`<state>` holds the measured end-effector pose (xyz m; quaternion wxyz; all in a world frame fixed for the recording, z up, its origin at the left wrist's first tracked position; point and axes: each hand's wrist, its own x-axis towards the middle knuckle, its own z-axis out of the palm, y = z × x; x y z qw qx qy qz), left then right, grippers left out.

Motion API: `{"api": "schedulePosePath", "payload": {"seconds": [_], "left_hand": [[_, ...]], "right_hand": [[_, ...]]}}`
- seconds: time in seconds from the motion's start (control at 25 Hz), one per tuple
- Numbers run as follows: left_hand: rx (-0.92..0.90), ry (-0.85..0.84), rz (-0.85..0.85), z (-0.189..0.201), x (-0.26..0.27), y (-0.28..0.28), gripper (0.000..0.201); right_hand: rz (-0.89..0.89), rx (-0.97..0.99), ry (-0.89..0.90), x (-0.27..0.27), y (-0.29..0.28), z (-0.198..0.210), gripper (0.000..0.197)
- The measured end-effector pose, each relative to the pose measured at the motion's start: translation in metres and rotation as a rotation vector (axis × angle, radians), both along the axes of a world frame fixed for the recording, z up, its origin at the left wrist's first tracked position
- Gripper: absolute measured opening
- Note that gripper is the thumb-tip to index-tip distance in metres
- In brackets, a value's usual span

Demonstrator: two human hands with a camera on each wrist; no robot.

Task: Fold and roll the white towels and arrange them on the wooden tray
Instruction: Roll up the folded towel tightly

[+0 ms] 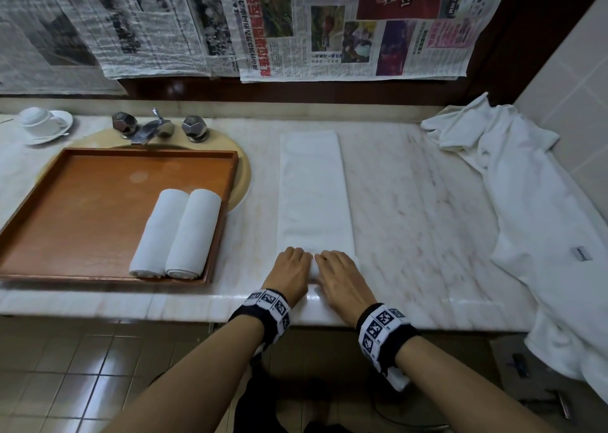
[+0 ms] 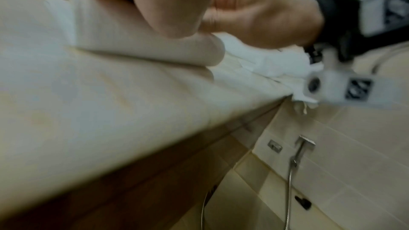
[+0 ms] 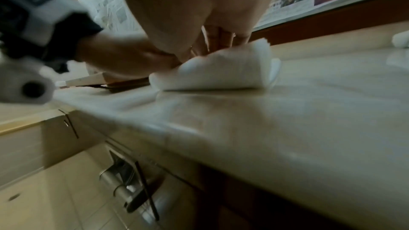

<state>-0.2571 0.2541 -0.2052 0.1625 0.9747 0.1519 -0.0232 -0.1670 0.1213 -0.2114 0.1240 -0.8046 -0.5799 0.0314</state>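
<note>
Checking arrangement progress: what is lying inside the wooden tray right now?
Two rolled white towels lie side by side against the right wall of the wooden tray, touching. The rest of its floor shows bare wood. Anything beneath the rolls is covered.

A white towel [image 1: 312, 189], folded into a long strip, lies flat on the counter, its near end turned up into what looks like the start of a roll. Two rolled towels [image 1: 177, 233] lie touching side by side in the wooden tray's [image 1: 82, 215] near right corner. A heap of loose towels [image 1: 513, 182] sprawls far right.
</note>
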Motion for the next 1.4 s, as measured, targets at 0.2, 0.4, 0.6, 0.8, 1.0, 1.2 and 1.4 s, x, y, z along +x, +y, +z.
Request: {"api": "schedulePosePath", "payload": {"seconds": [0.2,0.4,0.6,0.8,1.0,1.2,1.4], "left_hand": [[0.053,-0.087,0.021,0.004,0.003,-0.002,0.036],[0.074,-0.212,-0.024,-0.017,-0.018,-0.021,0.048],[0.019,0.018,-0.014,-0.001,0.012,0.002,0.041],[0.073,-0.033,0.065,0.006,0.015,-0.007,0.043],[0.12,-0.251,0.019,-0.011,-0.009,-0.019,0.049],[0.041,-0.168,0.0,-0.014,-0.011,-0.011,0.045],[0.03,-0.055,0.005,0.005,0.006,-0.003,0.041]], "right_hand": [[-0.037,-0.027,0.112,0.013,0.014,0.006,0.04],[-0.049,-0.145,0.138,0.017,0.019,0.014,0.034],[-0.056,-0.031,-0.113,-0.009,-0.004,-0.011,0.068],[-0.03,-0.016,-0.058,0.012,0.007,-0.007,0.055],[0.077,-0.093,0.108,0.029,0.01,0.007,0.043],[0.025,-0.043,0.036,0.011,-0.002,0.003,0.041],[-0.084,0.051,0.016,0.01,0.004,-0.003,0.042]]}}
